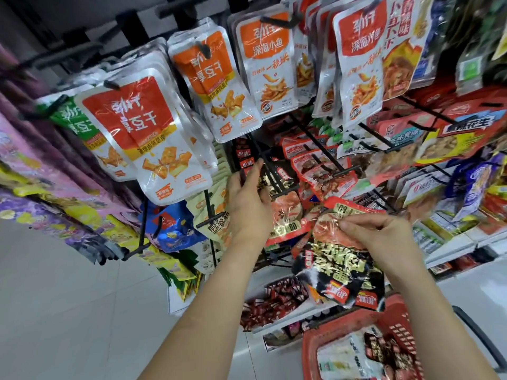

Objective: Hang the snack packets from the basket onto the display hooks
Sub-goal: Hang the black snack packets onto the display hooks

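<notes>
my right hand (384, 237) pinches a bunch of packets (338, 266) above the basket (311, 349). my left hand (247, 200) pinches the hung packets (282, 212) under the hook (270, 167). i judge we're mid-hanging: next, a packet's hole must meet the hook tip. pale floor (68, 297), crowded rack (311, 135).

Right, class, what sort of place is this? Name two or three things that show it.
Most likely a small shop's snack aisle: packets hang in rows on black display hooks, sweets fill a white shelf below, and a red shopping basket holds more packets.
</notes>
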A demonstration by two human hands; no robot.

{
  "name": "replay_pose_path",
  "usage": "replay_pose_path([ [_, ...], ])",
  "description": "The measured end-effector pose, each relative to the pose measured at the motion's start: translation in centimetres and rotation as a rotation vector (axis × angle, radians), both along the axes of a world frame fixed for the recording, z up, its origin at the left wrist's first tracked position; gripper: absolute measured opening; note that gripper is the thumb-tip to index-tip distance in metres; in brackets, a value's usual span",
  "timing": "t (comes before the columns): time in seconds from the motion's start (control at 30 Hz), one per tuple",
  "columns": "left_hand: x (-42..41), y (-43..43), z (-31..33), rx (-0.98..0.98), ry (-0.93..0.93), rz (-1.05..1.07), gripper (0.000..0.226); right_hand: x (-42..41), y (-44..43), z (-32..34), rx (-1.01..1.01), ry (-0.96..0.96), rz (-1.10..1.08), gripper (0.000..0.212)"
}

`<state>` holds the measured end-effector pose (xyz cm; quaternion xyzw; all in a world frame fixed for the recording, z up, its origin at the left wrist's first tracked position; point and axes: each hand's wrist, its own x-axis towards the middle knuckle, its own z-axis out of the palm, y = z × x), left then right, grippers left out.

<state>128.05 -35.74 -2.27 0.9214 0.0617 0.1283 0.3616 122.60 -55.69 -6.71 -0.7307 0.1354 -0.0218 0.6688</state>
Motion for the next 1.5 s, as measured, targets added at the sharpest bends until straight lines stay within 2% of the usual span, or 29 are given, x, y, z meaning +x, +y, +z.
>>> replay_pose_path([
  [0.1, 0.4, -0.2, 0.0, 0.144, -0.002, -0.036, 0.081, -0.6, -0.5, 0.4, -0.033, -0.021, 0.04, 0.007],
  [0.23, -0.1, -0.5, 0.5, 0.317, -0.049, -0.085, 0.086, -1.4, -0.6, 0.5, -0.014, -0.053, 0.102, 0.006],
  [0.37, -1.6, 0.0, -0.2, 0.419, -0.205, -0.179, 0.07, -1.2, 0.2, 0.5, 0.045, -0.051, 0.111, 0.008],
  [0.43, -2.3, 0.0, -0.9, 0.508, -0.188, -0.206, 0.057, -0.8, 0.7, 0.7, 0.048, -0.054, 0.124, 0.007],
  [0.5, -1.9, 0.1, -1.1, 0.524, -0.142, -0.212, 0.061, -0.3, 1.1, 0.7, 0.017, -0.057, 0.15, 0.007],
  [0.6, -0.1, 0.2, -0.1, 0.345, -0.102, -0.216, 0.073, 0.3, 1.5, 0.8, -0.001, -0.088, 0.183, 0.012],
  [0.8, 1.0, 0.0, 0.0, 0.018, 0.147, -0.163, 0.086, 1.2, 2.5, 0.9, -0.107, -0.156, 0.17, 0.016],
  [0.9, 1.3, -0.2, 0.2, 0.047, 0.173, -0.165, 0.088, 1.4, 3.2, 0.5, -0.196, -0.19, 0.158, 0.02],
  [1.0, 1.6, -0.4, 0.5, 0.011, 0.164, -0.166, 0.087, 1.5, 3.7, 0.1, -0.287, -0.224, 0.153, 0.013],
  [1.2, -1.2, -0.1, -1.4, -0.07, 0.194, -0.197, 0.086, 2.2, 5.7, -0.7, -0.714, -0.501, 0.077, 0.009],
  [1.3, -2.6, 0.4, -2.8, -0.091, 0.203, -0.221, 0.076, 2.5, 6.5, -1.7, -0.813, -0.591, 0.113, 0.012],
  [1.4, -3.6, 0.6, -2.8, -0.179, 0.24, -0.209, 0.064, 2.1, 6.6, -2.1, -0.657, -0.59, 0.055, 0.009],
  [1.5, -4.7, 0.7, -2.4, -0.259, 0.265, -0.244, 0.059, 0.7, 6.1, -1.1, -0.22, -0.377, -0.019, 0.016],
])
